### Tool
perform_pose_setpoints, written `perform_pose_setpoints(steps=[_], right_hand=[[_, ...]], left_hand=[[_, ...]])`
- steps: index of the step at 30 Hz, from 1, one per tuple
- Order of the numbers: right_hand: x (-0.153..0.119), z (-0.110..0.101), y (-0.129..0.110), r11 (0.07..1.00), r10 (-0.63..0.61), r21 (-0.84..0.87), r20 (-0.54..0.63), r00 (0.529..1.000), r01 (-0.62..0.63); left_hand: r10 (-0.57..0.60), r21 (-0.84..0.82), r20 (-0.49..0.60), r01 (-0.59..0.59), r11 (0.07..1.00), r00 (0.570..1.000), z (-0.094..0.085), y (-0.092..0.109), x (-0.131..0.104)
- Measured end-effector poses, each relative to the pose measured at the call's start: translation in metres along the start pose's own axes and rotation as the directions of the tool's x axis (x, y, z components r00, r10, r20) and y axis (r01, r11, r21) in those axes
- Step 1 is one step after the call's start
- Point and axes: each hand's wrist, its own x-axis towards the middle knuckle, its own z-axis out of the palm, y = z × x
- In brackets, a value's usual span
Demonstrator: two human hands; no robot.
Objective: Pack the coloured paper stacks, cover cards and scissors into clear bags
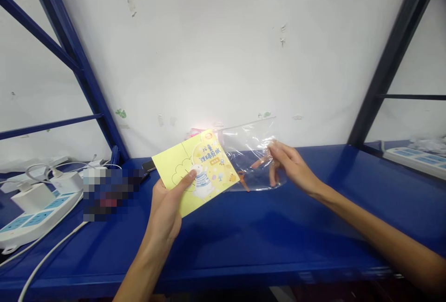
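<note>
My left hand (pixel 169 202) is closed on a stack of yellow craft paper (pixel 172 153), with the thumb pressed on top. Black line drawing shows on the upper sheet. A printed cover card (pixel 219 169) with a white bear in a striped top lies over the stack's right part. To the right, my right hand (pixel 291 165) pinches the far side of a clear plastic bag (pixel 244 141), some fingers showing through the film. The bag's left end meets the paper; whether the paper is partly inside, I cannot tell. Orange scissors (pixel 243 181) show through the bag.
A blue shelf (pixel 265 241) stretches under both hands, with a white wall behind. On the left lie a white power strip (pixel 38 218) with plugs and cables, a dark phone (pixel 148 166) and a pixelated patch. Another power strip (pixel 418 162) sits at the right. Metal posts frame both sides.
</note>
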Motion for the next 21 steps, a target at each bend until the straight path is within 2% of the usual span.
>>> perform_pose_setpoints(steps=[6,11,21], right_hand=[[0.001,0.0,0.005,0.999,0.027,-0.022,0.085,0.996,-0.025],[0.002,-0.003,0.008,0.995,0.053,0.07,0.202,0.978,-0.068],[0.001,-0.005,0.003,0.992,0.012,0.12,0.201,0.979,-0.037]], left_hand=[[-0.01,0.018,0.049,0.009,1.0,0.999,0.0,0.003,-0.002],[-0.071,0.047,0.083,0.067,0.997,0.994,-0.002,0.007,-0.002],[-0.191,0.149,0.157,0.168,0.974,0.969,-0.013,0.014,0.003]])
